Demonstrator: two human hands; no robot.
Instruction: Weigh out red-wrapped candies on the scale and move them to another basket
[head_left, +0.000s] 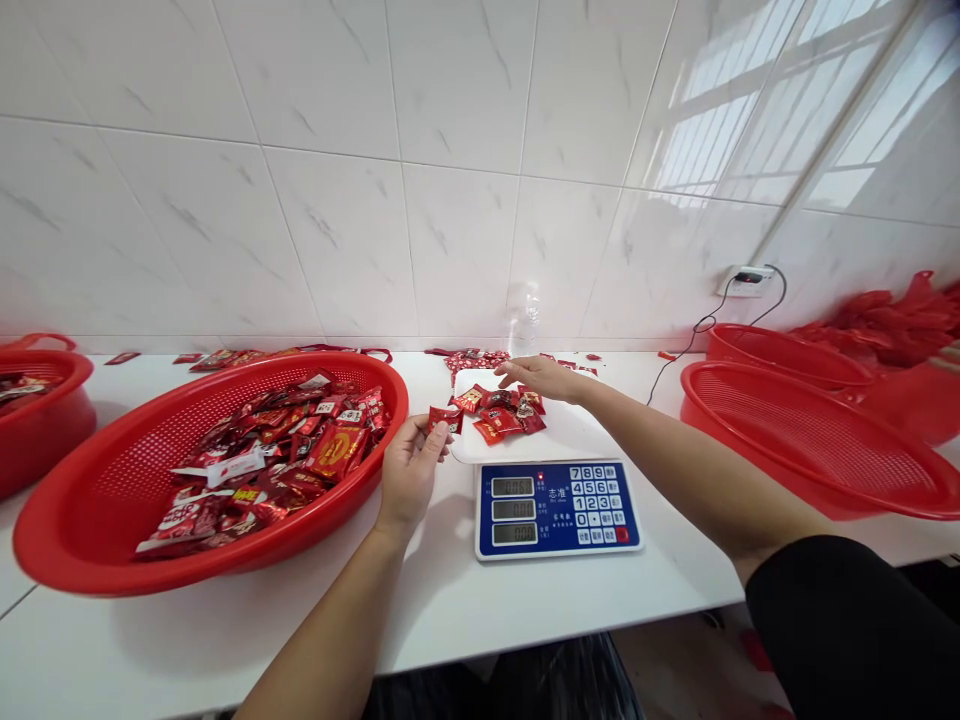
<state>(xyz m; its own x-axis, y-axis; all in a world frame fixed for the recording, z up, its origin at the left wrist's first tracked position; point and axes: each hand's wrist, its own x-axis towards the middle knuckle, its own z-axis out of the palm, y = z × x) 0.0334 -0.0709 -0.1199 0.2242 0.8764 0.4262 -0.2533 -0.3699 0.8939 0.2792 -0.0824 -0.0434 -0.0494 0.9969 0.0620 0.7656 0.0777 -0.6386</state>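
My left hand [411, 462] pinches a small red wrapped packet [445, 418] at the near left corner of the scale's white pan. Fingers stretched out, my right hand [546, 378] hovers over the pan's far side and appears to hold nothing. Several small red packets [501, 412] lie in a loose pile on the pan [577, 435], just below my right fingertips. In front is the scale's blue keypad panel [559, 508], with three small displays. To my left, a big red mesh basket [97, 490] holds a heap of red packets [292, 450].
Another red basket [45, 440] stands far left. Red baskets [795, 440] and red plastic bags [892, 315] are at right. Loose packets [225, 358] lie along the tiled wall. A clear bottle-like object [527, 320] stands behind the pan. A cable hangs from a wall socket [746, 281].
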